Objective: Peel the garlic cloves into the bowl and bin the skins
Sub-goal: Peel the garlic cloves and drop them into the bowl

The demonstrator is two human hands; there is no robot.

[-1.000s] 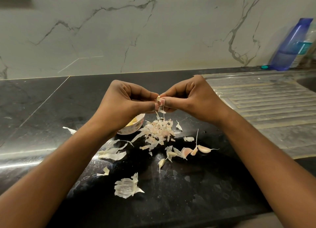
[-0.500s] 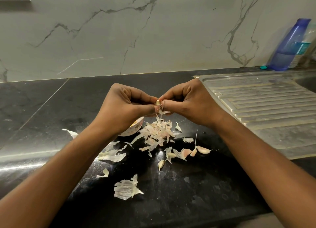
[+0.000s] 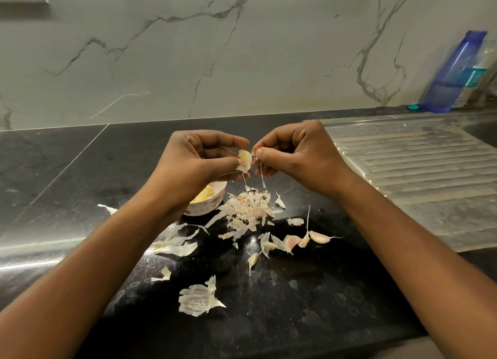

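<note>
Head view: above the black counter (image 3: 295, 318), the left hand (image 3: 199, 157) pinches a partly peeled garlic clove (image 3: 245, 158) between thumb and curled fingers. The right hand (image 3: 293, 151), fingers also curled, pinches a thin strip of skin (image 3: 261, 173) hanging just beside it. The bowl (image 3: 208, 209) sits under the left wrist, just beside a pile of skins (image 3: 247, 210).

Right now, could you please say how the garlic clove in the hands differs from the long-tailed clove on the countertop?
The held garlic clove is pinched in the left hand, off the countertop; the long-tailed clove lies on it. The held one is partly peeled, the right hand pinching skin; the other is unpeeled. Both are pale.
</note>
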